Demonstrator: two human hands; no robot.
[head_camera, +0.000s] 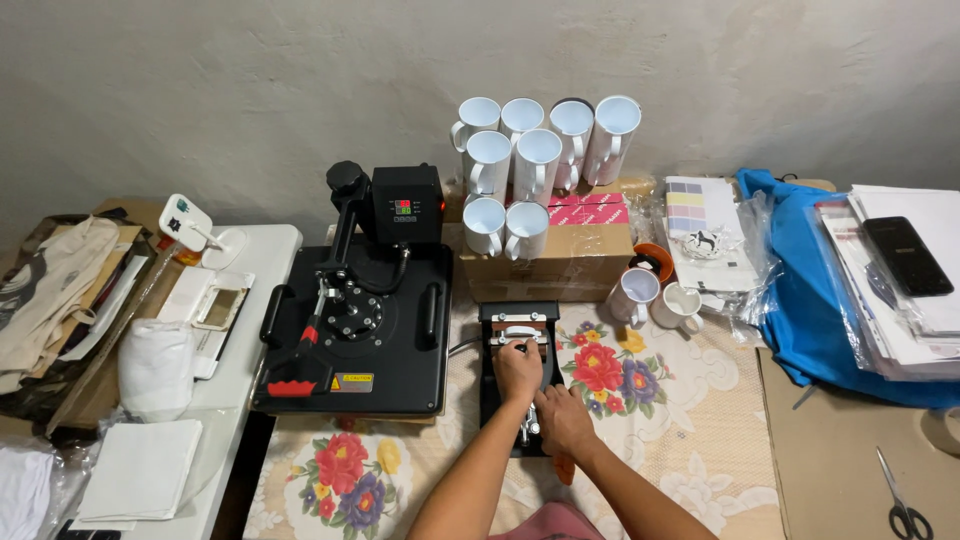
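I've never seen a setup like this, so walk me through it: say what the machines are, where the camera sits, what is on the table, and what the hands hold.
The single picture comes from a camera worn on the person's head, looking down at their own arms. Both hands rest on a small black mug-shaped press attachment lying on a flowered tablecloth. The left hand touches its silver top bar; the right hand grips its lever lower down. Left of it sits a large flat black heat press with a control box. Behind stand white ceramic mugs stacked on a cardboard box, and two more white mugs beside it. On the right lie a blue cloth, stacked papers with a black phone, and scissors. On the left lie folded white fabric pieces.
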